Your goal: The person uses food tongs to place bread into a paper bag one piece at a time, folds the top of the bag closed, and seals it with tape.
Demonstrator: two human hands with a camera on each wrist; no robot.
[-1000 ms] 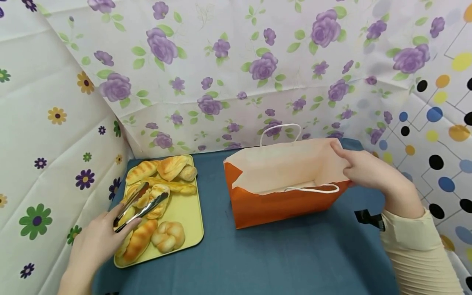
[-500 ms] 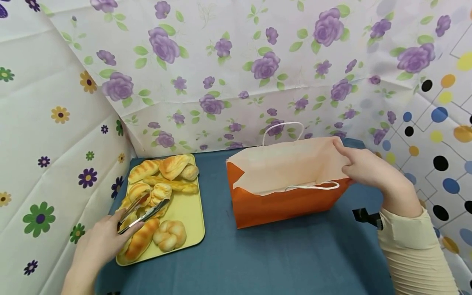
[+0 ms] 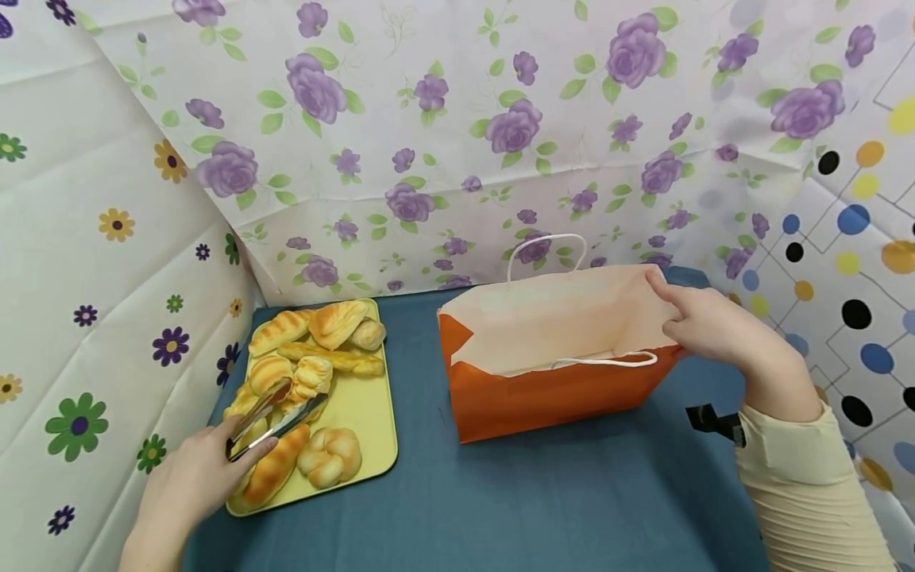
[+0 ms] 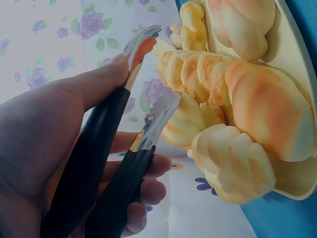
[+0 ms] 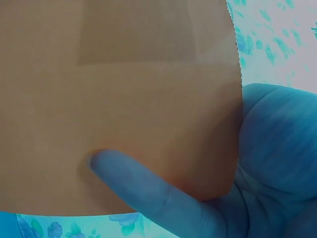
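Black-handled metal tongs (image 3: 280,431) are gripped in my left hand (image 3: 187,478), over the left part of a yellow tray (image 3: 372,425). Their tips stand apart near a ridged roll (image 3: 311,376); the left wrist view shows no bread between the tong arms (image 4: 159,116). Closer to me lie a long browned roll (image 3: 277,467) and a knotted roll (image 3: 330,457). My right hand (image 3: 718,327) holds the right rim of an orange paper bag (image 3: 543,409), whose mouth gapes. One finger (image 5: 148,186) lies along the bag's pale paper in the right wrist view; other fingers are hidden.
More bread, including a long twisted stick (image 3: 343,360) and a folded pastry (image 3: 336,323), fills the tray's far end. White cord handles (image 3: 608,362) hang at the bag's mouth. Patterned sheets (image 3: 429,159) wall the blue tablecloth (image 3: 500,508) at the back and sides.
The tong tips have drawn back slightly toward me over the tray, still apart. My right hand and the bag look unchanged, apart from a small shift of the whole view.
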